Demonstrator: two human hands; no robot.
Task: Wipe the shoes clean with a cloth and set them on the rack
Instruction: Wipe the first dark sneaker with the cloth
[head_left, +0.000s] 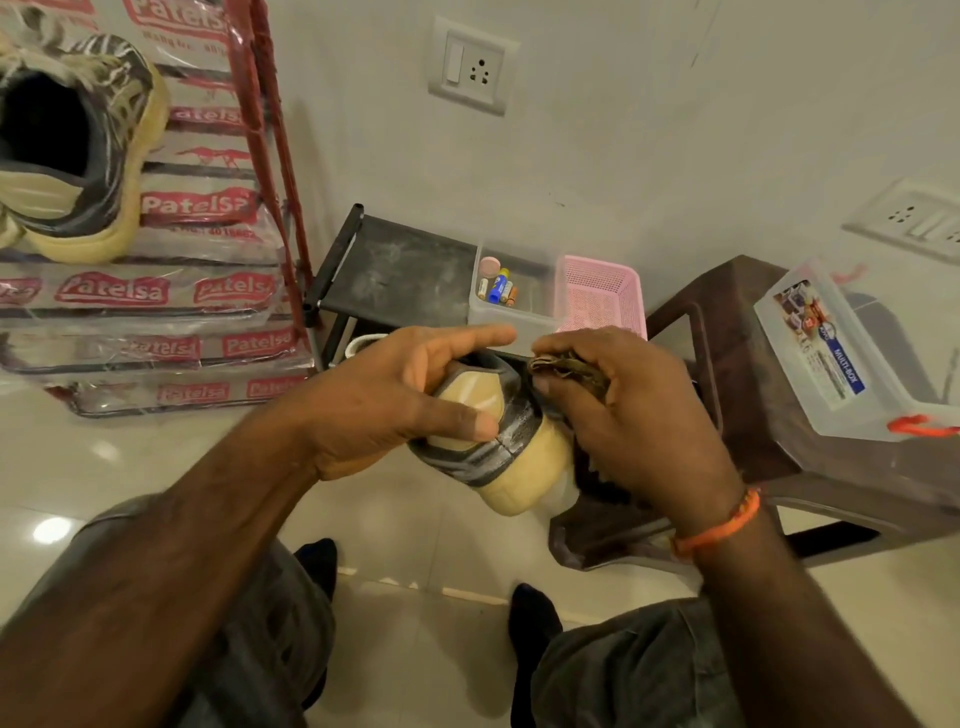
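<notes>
- Shoe (498, 447): held in the air between both hands, over the floor in front of the knees. Heel end faces the camera and lower right; cream sole at lower right, dark upper with a cream heel panel. Long axis runs away from the camera toward the low black shelf (400, 265); toe hidden behind the hands.
- Left hand (395, 400): grips the shoe at the heel, thumb across the dark heel seam, index finger stretched out above the collar.
- Right hand (634, 421): fingers curled round a bunched brown cloth (569, 366), pressed to the shoe's far side near the collar. Orange thread band on the wrist.
- Second shoe (72, 150): sits on the red rack (270, 130), upper left, opening toward the camera; rack shelves wrapped in printed plastic.
- Black shelf carries a clear tub (511, 312) with batteries and a pink basket (602, 296), side by side.
- Brown plastic stool (743, 364) at right, a clear lidded box (831, 358) on it.
</notes>
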